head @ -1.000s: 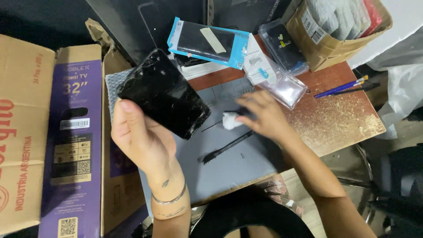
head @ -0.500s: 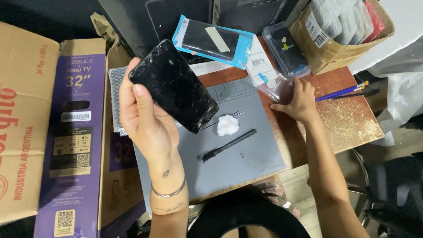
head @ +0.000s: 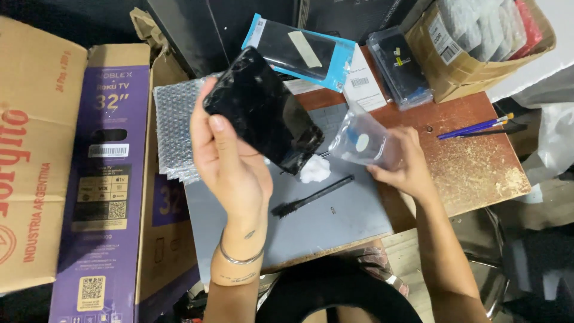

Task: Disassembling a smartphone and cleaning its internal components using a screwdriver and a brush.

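left hand (head: 230, 164) gripping black screen panel (head: 263, 110) (cracked), right hand (head: 406, 164) holding clear bag (head: 362, 140)

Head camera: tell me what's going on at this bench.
A person sits at a small wooden table with a grey mat on it. The left hand holds a black phone screen up over the mat. The right hand holds a clear plastic bag above the table. A small black brush and a white wad lie on the mat. Bubble wrap sits at the mat's left, and cardboard boxes stand alongside.
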